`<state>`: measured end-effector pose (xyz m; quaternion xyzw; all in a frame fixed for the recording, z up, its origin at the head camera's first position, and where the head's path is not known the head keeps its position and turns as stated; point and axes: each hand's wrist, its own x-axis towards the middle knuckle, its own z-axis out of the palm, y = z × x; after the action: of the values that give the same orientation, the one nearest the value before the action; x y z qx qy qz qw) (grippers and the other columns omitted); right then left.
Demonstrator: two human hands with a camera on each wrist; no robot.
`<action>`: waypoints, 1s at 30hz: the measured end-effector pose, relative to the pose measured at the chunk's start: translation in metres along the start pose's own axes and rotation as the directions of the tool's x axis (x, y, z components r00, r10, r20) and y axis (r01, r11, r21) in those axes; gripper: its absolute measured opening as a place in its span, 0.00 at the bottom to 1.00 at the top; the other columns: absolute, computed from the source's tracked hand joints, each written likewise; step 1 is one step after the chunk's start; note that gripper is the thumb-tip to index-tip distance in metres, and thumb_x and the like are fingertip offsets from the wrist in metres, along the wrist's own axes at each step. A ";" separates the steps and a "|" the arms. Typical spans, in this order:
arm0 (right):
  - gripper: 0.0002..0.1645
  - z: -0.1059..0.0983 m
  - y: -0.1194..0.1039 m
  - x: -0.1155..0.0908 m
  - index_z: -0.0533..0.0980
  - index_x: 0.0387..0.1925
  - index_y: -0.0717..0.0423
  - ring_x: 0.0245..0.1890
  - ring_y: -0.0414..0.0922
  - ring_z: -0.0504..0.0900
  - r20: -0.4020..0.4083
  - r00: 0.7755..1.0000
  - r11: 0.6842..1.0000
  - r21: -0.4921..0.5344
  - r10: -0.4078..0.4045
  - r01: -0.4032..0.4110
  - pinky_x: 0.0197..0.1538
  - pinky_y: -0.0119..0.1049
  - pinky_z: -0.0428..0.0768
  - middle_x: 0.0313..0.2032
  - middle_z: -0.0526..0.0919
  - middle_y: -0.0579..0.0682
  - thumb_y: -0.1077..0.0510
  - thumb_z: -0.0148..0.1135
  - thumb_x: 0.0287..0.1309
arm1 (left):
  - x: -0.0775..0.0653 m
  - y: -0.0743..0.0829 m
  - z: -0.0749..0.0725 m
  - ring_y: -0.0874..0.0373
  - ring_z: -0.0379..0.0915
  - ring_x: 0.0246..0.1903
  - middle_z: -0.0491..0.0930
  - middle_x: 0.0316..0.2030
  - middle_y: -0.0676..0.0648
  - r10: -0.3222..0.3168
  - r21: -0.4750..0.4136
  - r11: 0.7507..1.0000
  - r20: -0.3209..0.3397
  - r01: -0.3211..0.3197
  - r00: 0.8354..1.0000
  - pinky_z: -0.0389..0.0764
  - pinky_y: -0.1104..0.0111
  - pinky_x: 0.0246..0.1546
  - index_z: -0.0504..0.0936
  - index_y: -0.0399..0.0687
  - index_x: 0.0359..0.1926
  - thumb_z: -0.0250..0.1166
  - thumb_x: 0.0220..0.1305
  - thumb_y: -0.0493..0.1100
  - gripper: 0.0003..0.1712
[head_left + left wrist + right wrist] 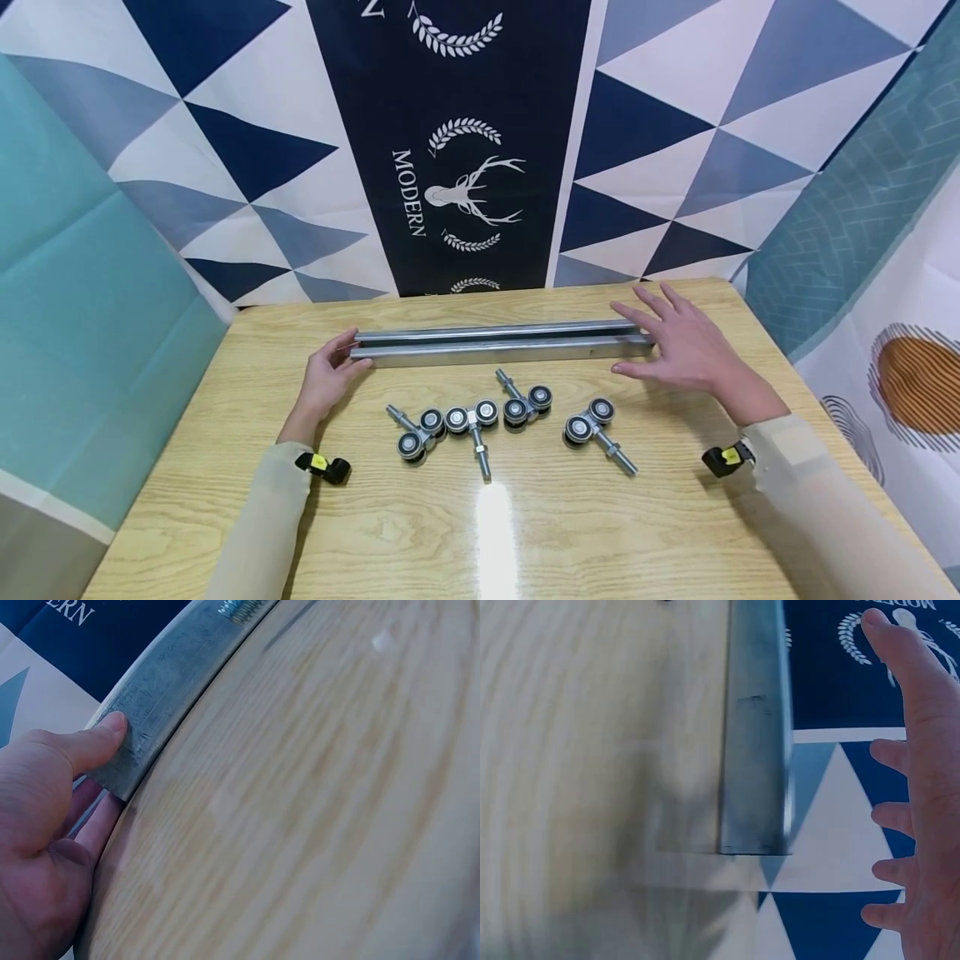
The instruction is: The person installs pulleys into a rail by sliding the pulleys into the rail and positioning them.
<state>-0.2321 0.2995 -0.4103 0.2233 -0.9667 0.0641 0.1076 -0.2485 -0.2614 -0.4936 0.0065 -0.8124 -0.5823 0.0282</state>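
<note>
A long metal channel rail (487,352) with an open slot along its top lies across the back of the table. My left hand (330,375) holds its left end; in the left wrist view the thumb (101,742) is on the front face and the other fingers go behind the end. Above the rail's right end, my right hand (686,346) is spread with nothing in it; the right wrist view shows the fingers apart from the rail (756,750). In front of the rail lie several roller trolleys with threaded bolts, among them one trolley (472,419) pointing its bolt toward me.
The rightmost trolley (589,422) lies a little apart from the others. All of this is on a light wooden table (405,533). Behind it hangs a patterned cloth (480,83), and a teal cloth (82,275) borders the left side.
</note>
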 end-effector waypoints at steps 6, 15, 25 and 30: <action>0.60 -0.010 -0.001 0.003 0.61 0.75 0.35 0.76 0.67 0.50 -0.021 1.000 1.000 0.014 -0.004 0.004 0.62 0.76 0.68 0.77 0.58 0.59 0.21 0.66 0.42 | 0.000 0.000 0.000 0.47 0.66 0.66 0.71 0.68 0.39 -0.004 -0.002 1.000 0.000 0.004 1.000 0.70 0.60 0.71 0.66 0.47 0.73 0.71 0.62 0.39 0.40; 0.60 -0.012 -0.009 0.000 0.64 0.74 0.38 0.70 0.68 0.59 -0.006 1.000 0.991 0.130 -0.016 0.016 0.57 0.77 0.71 0.74 0.60 0.63 0.23 0.71 0.39 | 0.000 0.001 -0.001 0.45 0.65 0.67 0.70 0.69 0.37 -0.014 -0.022 1.000 0.007 0.014 1.000 0.66 0.53 0.73 0.67 0.45 0.73 0.71 0.61 0.38 0.40; 0.55 -0.012 -0.027 -0.006 0.71 0.68 0.40 0.51 0.55 0.79 -0.035 0.993 0.965 0.233 -0.113 0.118 0.43 0.54 0.84 0.64 0.72 0.57 0.30 0.77 0.37 | 0.001 0.002 -0.001 0.45 0.64 0.68 0.70 0.69 0.37 -0.034 -0.044 0.998 0.016 0.035 0.999 0.64 0.52 0.74 0.66 0.45 0.73 0.70 0.62 0.36 0.39; 0.49 -0.016 -0.035 -0.009 0.74 0.64 0.41 0.47 0.44 0.79 -0.052 0.971 0.916 0.324 -0.232 0.236 0.39 0.44 0.88 0.58 0.76 0.49 0.37 0.81 0.37 | 0.002 0.001 -0.001 0.45 0.64 0.68 0.69 0.69 0.37 -0.035 -0.038 0.999 0.012 0.035 0.999 0.64 0.52 0.74 0.66 0.46 0.73 0.70 0.62 0.37 0.39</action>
<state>-0.2057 0.2749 -0.3947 0.3516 -0.9082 0.2117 0.0818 -0.2501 -0.2617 -0.4921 0.0170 -0.8010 -0.5983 0.0136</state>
